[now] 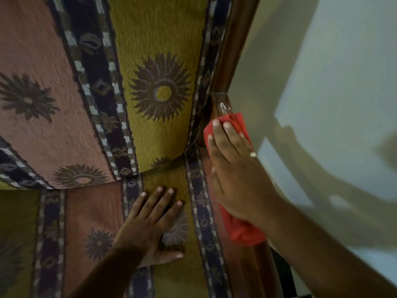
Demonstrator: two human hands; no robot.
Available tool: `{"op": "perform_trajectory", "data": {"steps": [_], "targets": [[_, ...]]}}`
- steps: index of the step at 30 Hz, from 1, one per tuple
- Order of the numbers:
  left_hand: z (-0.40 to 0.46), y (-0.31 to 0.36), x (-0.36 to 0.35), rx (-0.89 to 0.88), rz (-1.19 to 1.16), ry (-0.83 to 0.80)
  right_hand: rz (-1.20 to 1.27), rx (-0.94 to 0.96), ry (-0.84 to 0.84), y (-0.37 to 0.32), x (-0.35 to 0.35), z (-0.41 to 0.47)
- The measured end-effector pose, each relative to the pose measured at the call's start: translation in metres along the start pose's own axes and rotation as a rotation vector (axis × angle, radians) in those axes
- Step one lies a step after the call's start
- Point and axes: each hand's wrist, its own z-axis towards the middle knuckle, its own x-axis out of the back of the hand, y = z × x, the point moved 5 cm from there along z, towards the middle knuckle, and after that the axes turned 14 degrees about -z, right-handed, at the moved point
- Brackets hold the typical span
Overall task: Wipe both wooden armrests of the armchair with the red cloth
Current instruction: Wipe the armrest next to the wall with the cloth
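Note:
The red cloth [242,231] lies along the right wooden armrest [261,263] of the armchair. My right hand [234,166] presses flat on top of the cloth, fingers pointing toward the chair back; red cloth shows past the fingertips and behind the wrist. The glossy armrest end [222,106] meets the wooden back frame [232,46] just beyond the cloth. My left hand [150,220] rests flat, fingers spread, on the patterned seat cushion [90,207]. The other armrest is out of view.
The upholstered chair back [159,61] with sunburst motifs and dark stripes fills the upper left. A pale floor [343,82] with shadows lies to the right of the chair.

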Motion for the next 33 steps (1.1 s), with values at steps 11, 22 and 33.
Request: {"op": "perform_trajectory", "data": {"steps": [11, 22, 33], "targets": [[0.001, 0.002, 0.007, -0.006, -0.028, 0.003, 0.178, -0.324, 0.105, 0.012, 0.010, 0.051], [-0.002, -0.005, -0.002, -0.025, -0.059, 0.013, 0.147, -0.157, 0.070, 0.019, 0.011, 0.062], [-0.001, -0.005, -0.001, -0.017, -0.011, 0.018, 0.038, -0.114, 0.075, 0.010, 0.009, 0.048]]}}
